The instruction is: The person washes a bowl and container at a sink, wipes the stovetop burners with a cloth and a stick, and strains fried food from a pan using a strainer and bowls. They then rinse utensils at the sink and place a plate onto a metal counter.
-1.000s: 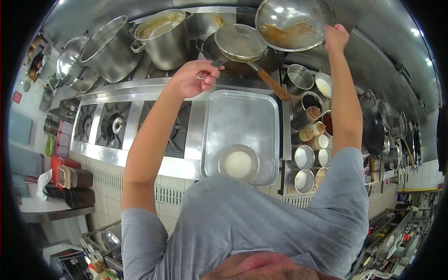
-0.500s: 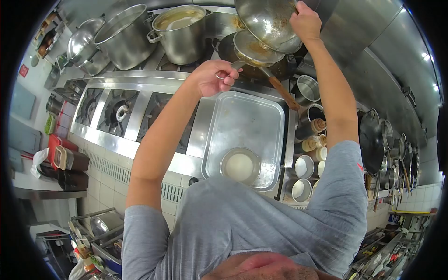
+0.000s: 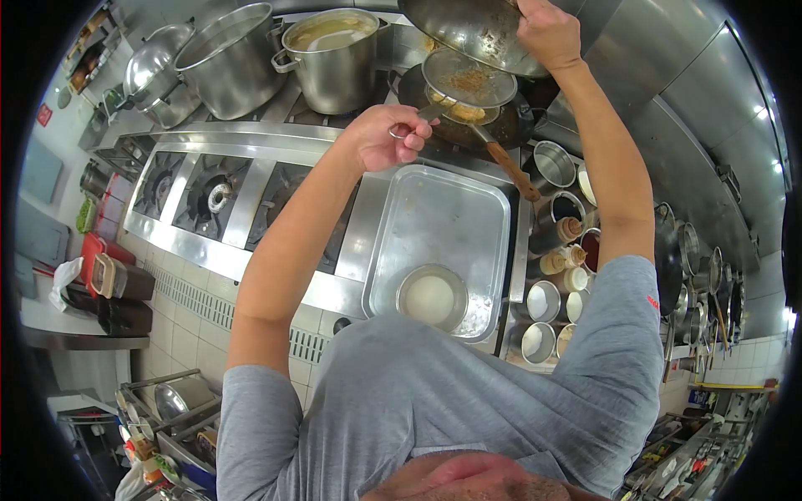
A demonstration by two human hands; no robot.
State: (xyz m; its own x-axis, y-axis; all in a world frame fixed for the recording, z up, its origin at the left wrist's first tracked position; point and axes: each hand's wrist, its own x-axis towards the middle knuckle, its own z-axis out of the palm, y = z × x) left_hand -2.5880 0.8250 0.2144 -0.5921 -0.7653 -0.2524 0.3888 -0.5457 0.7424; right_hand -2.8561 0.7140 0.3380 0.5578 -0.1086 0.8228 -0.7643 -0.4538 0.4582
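My left hand (image 3: 391, 138) is closed around the handle of a round mesh strainer (image 3: 493, 88), held level. Brown bits (image 3: 466, 81) lie on its mesh. My right hand (image 3: 549, 35) grips the edge of a steel wok (image 3: 468, 35), tilted above and behind the strainer, its underside or inside stained brown. Below the strainer, a utensil with a wooden handle (image 3: 511, 169) reaches over a dark wok (image 3: 501, 134) on the stove; golden-brown food shows under the mesh, and the utensil's head is partly hidden.
A metal tray (image 3: 443, 209) holds a bowl of white contents (image 3: 430, 302). Large pots (image 3: 334, 71) stand at the back left, above several burners (image 3: 213, 196). Squeeze bottles (image 3: 561, 259) and containers of white seasoning (image 3: 539, 341) line the right side. Pans hang farther right.
The steel wok in my right hand has shifted left and tipped, uncovering the strainer. More brown bits now show on the mesh. My left hand has barely moved.
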